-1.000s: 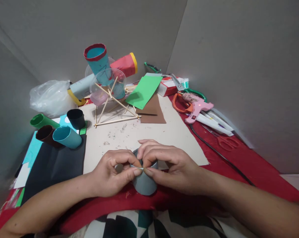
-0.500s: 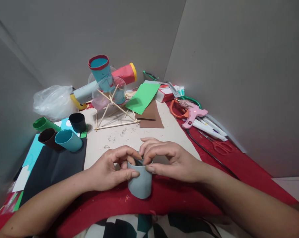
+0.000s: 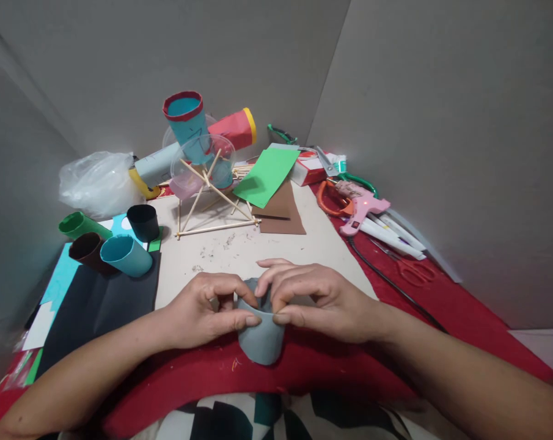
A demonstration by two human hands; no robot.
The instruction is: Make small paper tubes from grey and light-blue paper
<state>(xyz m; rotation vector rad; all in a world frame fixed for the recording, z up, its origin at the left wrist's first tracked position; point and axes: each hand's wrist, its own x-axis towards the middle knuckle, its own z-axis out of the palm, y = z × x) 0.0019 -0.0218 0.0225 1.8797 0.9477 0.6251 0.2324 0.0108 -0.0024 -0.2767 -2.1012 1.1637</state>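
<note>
Brown cup (image 3: pixel 86 247): beside the turquoise cup (image 3: pixel 134 260), by the black sheet (image 3: pixel 102 308)
Left hand (image 3: pixel 207 311): thumb and forefinger pinching the near rim of the grey cup (image 3: pixel 261 342) — thumb outside
Grey cup: between both hands, mouth up, over red cloth (image 3: pixel 317 363)
Right hand (image 3: pixel 329 299): pinching that rim too — thumb outside
Pink glue gun (image 3: pixel 365 211): well beyond the right hand

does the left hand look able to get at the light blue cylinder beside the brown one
Probably yes: nothing appears to stand between the left hand and the light blue cylinder. That hand pinches the rim of the grey cylinder, though, so it would likely have to let go first.
</note>
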